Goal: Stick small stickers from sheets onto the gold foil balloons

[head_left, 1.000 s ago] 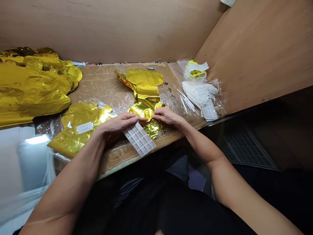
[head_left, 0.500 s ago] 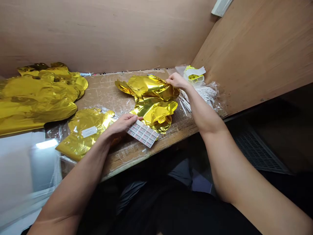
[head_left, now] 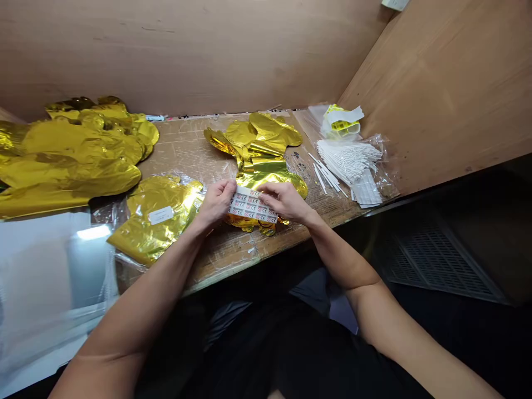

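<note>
I'm working in a plywood booth, with the back wall (head_left: pixel 166 55) ahead of me and the right wall (head_left: pixel 440 94) angling in beyond my right hand. Below that wall, down past the bench edge, is a dark metal grate (head_left: pixel 440 260). My workbench (head_left: pixel 224 260) is covered in scuffed clear plastic. Well beyond my left hand lies a heap of gold foil balloons (head_left: pixel 70 160), and a clear plastic sheet (head_left: pixel 54 293) hangs below it, off the bench.

Just beside my left hand is a bagged gold foil balloon (head_left: pixel 155 221) with a small white label. Straight ahead of my hands, a crumpled gold foil balloon (head_left: pixel 261 160) spreads across the bench, its lower part and a bunched gold fold (head_left: pixel 249 224) lying beneath them. Off to the right of my right hand are loose white sticks (head_left: pixel 328 177), a bundle of white strings (head_left: pixel 347 160) in clear plastic and a yellow-and-white packet (head_left: pixel 341 122).

My left hand (head_left: pixel 216 202) is closed on the left end of a sheet of stickers (head_left: pixel 252 205), and my right hand (head_left: pixel 285 200) grasps its right end. The sheet is held flat between them, directly over the balloon; I can't tell whether it touches the foil.
</note>
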A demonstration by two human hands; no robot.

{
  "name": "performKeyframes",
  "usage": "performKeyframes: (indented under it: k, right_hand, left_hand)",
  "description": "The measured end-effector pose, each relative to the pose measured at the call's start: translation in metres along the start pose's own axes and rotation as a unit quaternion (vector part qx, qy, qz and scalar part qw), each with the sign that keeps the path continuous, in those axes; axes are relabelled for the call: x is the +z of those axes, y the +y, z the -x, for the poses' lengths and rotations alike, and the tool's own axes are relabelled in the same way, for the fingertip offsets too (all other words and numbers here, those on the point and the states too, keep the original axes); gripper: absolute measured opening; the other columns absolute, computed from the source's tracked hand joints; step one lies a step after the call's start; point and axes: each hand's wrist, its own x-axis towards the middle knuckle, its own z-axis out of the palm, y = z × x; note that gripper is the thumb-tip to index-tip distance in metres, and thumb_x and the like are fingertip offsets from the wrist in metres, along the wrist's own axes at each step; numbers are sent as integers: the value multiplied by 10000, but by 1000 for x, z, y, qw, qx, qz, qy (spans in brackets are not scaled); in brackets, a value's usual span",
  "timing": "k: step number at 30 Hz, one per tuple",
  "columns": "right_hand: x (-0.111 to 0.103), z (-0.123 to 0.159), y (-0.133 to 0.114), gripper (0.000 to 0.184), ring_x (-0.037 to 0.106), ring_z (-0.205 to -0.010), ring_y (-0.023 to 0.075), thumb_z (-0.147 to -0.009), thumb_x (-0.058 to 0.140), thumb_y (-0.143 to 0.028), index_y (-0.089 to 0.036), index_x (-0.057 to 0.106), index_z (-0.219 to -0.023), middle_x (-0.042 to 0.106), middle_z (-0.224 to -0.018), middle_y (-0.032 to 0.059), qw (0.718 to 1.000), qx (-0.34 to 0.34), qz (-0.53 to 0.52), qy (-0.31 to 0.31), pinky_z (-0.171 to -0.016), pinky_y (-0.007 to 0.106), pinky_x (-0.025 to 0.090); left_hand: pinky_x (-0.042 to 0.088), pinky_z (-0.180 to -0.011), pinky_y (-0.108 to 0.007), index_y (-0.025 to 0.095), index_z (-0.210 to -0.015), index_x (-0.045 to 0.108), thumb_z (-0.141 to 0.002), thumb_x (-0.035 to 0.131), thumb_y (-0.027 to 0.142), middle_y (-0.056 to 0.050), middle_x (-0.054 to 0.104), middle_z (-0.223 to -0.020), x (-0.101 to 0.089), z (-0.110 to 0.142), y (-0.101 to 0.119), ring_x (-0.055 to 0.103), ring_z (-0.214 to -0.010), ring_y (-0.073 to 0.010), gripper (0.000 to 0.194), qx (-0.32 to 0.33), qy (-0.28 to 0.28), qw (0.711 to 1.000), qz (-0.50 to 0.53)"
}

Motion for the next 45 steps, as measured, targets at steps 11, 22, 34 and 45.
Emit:
performKeyframes:
  k: [11,22,34,45]
  right_hand:
    - [20,28,15,329,642,-1025,279,-1076,502,-279,-242,765,-1269,748,-1180,144,963,-49,262,34,-912,430,456]
    - [-39,25,30,219,575,-756,174,-948,645,-359,-164,716,-877,686,-827,45,995,92,-10,47,-722,314,433]
    - [-34,13,46,195,520,-686,137,-922,785,-315,-163,719,-820,712,-799,34,965,141,189,-111,-685,281,301]
    - [-43,5,81,293,519,-864,179,-1010,614,-426,-177,643,-858,633,-891,33,976,25,162,-143,-822,294,353]
  left_hand:
    - [471,-544,-249,177,-781,630,-861,765,562,-4,642,-671,16,9,-10,560,-568,-135,416,-21,-29,999,-11]
    - [482,-1161,-451,217,-943,764,-946,697,461,-123,737,-1354,-1,7,2,565,-1416,-342,253,204,-284,897,-270]
    - [518,-1143,-440,248,-1386,729,-1005,601,436,-158,686,-1456,-5,-1,-13,658,-1347,-339,444,225,-332,846,-351]
    - [470,-1199,-441,244,-1291,755,-1010,606,428,-131,667,-1506,-12,3,0,520,-1512,-332,368,204,-334,871,-297]
